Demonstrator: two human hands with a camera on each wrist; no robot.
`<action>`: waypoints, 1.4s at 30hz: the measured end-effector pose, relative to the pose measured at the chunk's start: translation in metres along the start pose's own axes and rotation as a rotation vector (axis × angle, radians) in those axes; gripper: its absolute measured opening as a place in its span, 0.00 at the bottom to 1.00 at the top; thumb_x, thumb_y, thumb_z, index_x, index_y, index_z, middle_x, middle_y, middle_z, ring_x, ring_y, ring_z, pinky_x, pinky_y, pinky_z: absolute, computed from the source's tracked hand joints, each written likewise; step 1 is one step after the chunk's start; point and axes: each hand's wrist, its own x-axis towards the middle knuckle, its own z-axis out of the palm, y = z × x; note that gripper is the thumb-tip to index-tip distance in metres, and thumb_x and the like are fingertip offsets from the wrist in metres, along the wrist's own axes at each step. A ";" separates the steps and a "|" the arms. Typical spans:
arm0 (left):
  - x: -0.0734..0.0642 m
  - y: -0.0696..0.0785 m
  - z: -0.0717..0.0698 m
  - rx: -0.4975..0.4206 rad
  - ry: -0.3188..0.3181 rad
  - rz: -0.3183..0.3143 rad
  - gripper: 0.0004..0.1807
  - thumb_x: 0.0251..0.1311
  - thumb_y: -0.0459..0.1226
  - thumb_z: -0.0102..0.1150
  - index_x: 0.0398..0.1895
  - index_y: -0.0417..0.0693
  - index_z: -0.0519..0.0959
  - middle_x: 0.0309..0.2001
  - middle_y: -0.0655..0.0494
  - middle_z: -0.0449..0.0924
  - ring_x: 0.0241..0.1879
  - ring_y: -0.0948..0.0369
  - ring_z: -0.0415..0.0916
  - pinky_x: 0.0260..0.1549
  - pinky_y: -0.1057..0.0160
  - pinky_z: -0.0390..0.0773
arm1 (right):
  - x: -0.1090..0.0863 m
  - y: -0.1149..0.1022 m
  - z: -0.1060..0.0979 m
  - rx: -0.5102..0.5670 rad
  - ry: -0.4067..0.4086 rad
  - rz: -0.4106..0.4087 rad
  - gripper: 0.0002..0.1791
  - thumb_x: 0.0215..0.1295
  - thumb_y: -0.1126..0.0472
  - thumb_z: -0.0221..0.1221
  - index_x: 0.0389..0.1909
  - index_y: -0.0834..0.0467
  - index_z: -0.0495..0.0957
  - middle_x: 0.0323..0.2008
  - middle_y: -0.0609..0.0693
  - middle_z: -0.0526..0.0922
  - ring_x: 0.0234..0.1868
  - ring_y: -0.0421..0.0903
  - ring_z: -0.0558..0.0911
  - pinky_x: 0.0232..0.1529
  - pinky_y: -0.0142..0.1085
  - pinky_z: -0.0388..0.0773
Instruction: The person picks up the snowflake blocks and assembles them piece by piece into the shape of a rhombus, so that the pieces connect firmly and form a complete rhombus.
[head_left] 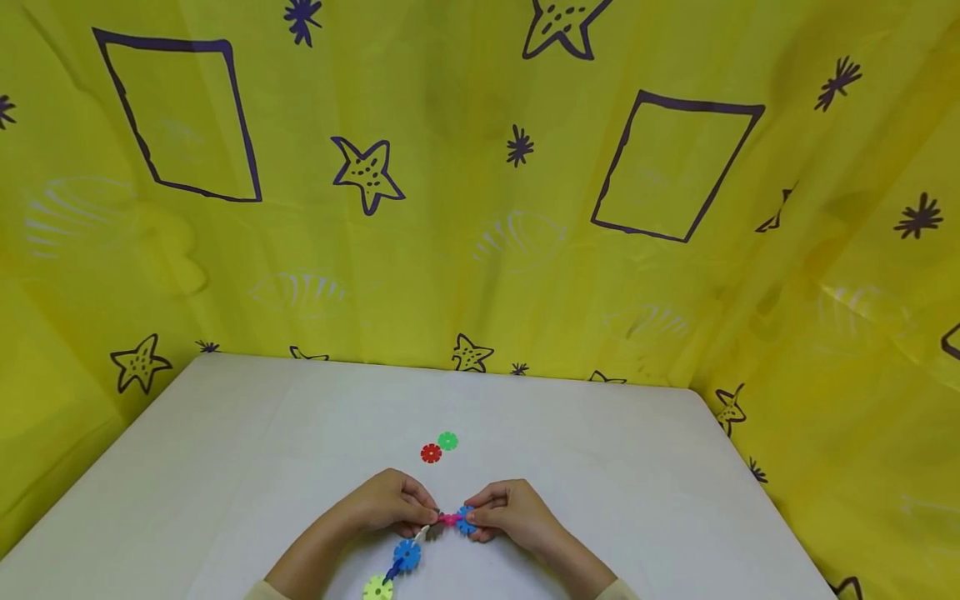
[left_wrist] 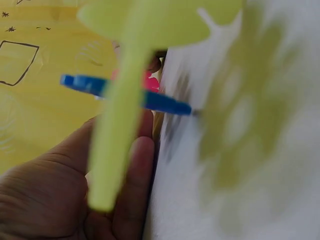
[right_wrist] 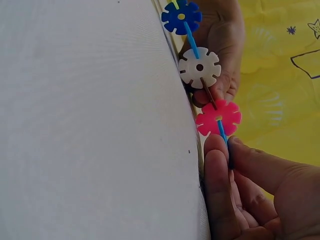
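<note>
A chain of slotted plastic discs runs between both hands. My right hand (head_left: 517, 512) pinches the light blue disc (head_left: 464, 521) at its end, which stands in the pink disc (right_wrist: 227, 114). On the pink disc's other side my left hand (head_left: 396, 502) pinches the chain at the brown disc (right_wrist: 209, 94), seen edge-on. From there follow a white disc (right_wrist: 205, 77), another light blue disc (head_left: 407, 555), a dark blue disc (right_wrist: 181, 25) and a yellow-green disc (head_left: 377, 589). The yellow-green disc looms blurred in the left wrist view.
A loose red disc (head_left: 431, 453) and a green disc (head_left: 447, 441) lie close together beyond the hands on the white table (head_left: 600, 450). A yellow curtain (head_left: 450, 267) with printed stars and fish surrounds the table at the back and sides.
</note>
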 end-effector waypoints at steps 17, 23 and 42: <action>-0.006 0.000 -0.012 -0.019 -0.060 -0.029 0.08 0.57 0.35 0.69 0.35 0.37 0.85 0.23 0.58 0.83 0.21 0.67 0.76 0.26 0.68 0.84 | 0.021 -0.011 -0.013 -0.081 0.016 -0.012 0.13 0.64 0.66 0.63 0.44 0.74 0.81 0.32 0.60 0.87 0.28 0.42 0.85 0.34 0.35 0.86; -0.006 -0.003 -0.014 -0.021 -0.071 -0.033 0.08 0.57 0.36 0.69 0.34 0.38 0.85 0.22 0.58 0.82 0.21 0.68 0.77 0.26 0.68 0.84 | 0.054 -0.022 -0.023 -0.196 0.093 -0.039 0.14 0.64 0.65 0.64 0.45 0.71 0.82 0.34 0.59 0.87 0.31 0.42 0.85 0.38 0.37 0.86; -0.007 -0.004 -0.017 -0.030 -0.060 -0.043 0.08 0.56 0.35 0.70 0.34 0.38 0.85 0.22 0.58 0.82 0.21 0.68 0.77 0.26 0.68 0.84 | 0.116 -0.031 -0.025 -0.506 0.085 -0.026 0.13 0.55 0.61 0.72 0.42 0.59 0.87 0.39 0.49 0.87 0.36 0.39 0.78 0.36 0.27 0.78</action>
